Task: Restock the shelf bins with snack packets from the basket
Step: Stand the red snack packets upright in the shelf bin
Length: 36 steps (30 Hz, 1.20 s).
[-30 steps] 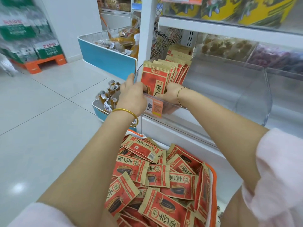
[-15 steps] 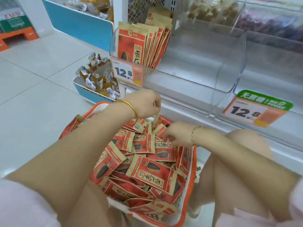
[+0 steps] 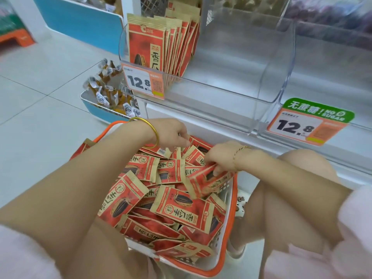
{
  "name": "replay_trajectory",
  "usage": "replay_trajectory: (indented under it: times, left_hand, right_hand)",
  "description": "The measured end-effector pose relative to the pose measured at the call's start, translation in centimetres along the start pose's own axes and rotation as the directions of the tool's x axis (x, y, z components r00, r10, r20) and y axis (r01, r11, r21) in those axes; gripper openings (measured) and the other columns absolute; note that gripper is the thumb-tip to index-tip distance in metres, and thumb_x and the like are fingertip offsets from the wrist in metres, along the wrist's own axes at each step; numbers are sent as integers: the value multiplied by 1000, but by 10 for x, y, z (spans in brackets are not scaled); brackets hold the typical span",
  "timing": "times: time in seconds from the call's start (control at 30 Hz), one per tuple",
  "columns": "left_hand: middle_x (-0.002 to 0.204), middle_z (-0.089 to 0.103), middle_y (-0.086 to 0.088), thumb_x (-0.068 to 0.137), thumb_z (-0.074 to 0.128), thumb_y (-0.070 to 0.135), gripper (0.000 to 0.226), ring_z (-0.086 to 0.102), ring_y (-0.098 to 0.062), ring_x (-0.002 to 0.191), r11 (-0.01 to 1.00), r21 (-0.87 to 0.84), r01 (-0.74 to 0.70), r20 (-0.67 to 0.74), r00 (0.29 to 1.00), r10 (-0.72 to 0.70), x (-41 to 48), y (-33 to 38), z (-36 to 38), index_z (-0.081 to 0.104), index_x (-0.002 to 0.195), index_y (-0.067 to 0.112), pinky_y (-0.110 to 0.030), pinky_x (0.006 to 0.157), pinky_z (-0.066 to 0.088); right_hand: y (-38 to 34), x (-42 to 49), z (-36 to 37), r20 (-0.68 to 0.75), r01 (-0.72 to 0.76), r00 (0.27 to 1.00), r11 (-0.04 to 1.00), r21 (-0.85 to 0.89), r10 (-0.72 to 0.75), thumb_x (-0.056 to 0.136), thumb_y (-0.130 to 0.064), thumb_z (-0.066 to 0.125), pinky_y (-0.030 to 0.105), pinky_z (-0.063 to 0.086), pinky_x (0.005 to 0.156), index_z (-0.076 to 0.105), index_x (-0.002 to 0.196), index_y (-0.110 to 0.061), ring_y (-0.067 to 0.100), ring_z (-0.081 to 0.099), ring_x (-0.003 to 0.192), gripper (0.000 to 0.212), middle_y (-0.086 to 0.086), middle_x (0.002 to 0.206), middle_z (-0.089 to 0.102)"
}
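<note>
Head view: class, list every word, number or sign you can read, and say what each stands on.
"12.8": left price tag on the clear bin.
"12.8": right price tag.
"无蔗糖! NO SUGAR": green header of that tag.
"香瓜": front packet in the bin, rest hidden.
"香瓜子": upside down on a packet in the basket.
Small print on tags and packets: too small to read.

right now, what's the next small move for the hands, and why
Probably lift the packet the right hand pinches at the right rim of the basket and stand it beside the upright row in the clear bin, most of which is bare. The left hand is among the packets; its grip is unclear.
</note>
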<state>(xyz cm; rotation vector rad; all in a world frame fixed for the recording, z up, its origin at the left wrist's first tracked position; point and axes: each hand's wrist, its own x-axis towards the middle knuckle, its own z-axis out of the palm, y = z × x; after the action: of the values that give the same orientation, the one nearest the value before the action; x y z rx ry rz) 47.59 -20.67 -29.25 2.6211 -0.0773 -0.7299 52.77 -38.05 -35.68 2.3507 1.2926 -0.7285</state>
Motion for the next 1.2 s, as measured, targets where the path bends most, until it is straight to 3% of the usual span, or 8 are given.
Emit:
replay_trajectory:
  times: [0.17,0.33,0.5,0.57,0.67,0.73,1.07,1.2]
  left_hand:
    - [113,63,-1,85,64,37,39,63,-22,102,1000,-17,-14,144,989,16,-9,-1,-6,59,119,19,-37,94,49]
    - [89,62,9,85,67,27,22,62,-16,92,999,20,-25,-22,999,25,-15,-4,-14,63,106,20,-31,84,51]
    - [86,69,0,92,58,14,6,67,-17,82,959,-284,1,-8,1000,-3,-36,-27,-41,63,92,18,-31,76,55]
    - [90,71,-5,93,55,11,10,68,-18,82,909,-417,14,-43,998,-35,-49,-42,-53,64,92,15,-33,79,56]
    - [93,71,-8,95,50,10,13,68,-19,83,798,-603,2,-114,990,-88,-66,-63,-67,63,94,12,-33,79,56]
    - [91,71,-9,94,49,12,12,68,-19,80,698,-715,-30,-178,974,-140,-72,-71,-72,61,94,9,-30,73,57]
    - [87,66,-9,98,45,11,16,66,-18,75,457,-823,-337,-450,878,-164,-65,-45,-84,58,89,13,-29,73,57]
    - [99,66,-1,93,55,13,16,61,-12,88,722,-559,-407,-754,612,-239,-47,-40,-98,64,105,20,-18,75,49]
  right_hand:
    - [1,-26,-28,-175,100,985,834,543,-4,88,-29,65,16,43,64,62,108,-11,18,60,86,28,1,96,64]
    - [-5,-31,-42,-222,161,975,669,725,6,88,-24,65,39,54,81,63,109,-4,27,68,91,29,13,103,70]
    - [-2,-46,-54,-368,204,920,638,743,135,81,-48,61,25,54,76,61,105,-21,12,67,85,37,-6,94,69]
    - [1,-54,-52,-419,309,881,404,861,220,75,-55,65,19,51,63,63,103,-17,14,63,78,47,-4,88,68]
    - [-7,-58,-46,-431,455,890,-277,846,146,63,-51,79,25,56,61,60,114,-9,26,69,83,70,14,98,71]
    - [-22,-54,-49,-473,482,871,-416,772,131,66,-45,79,30,58,66,51,126,-3,31,68,93,78,21,110,67]
    - [-47,-25,-145,-474,603,712,-104,791,518,92,-17,60,20,45,40,51,105,-7,12,56,51,20,10,93,61]
    - [-30,-24,-181,-586,661,547,121,740,598,91,-9,60,27,53,44,49,96,-13,13,57,52,13,3,83,58]
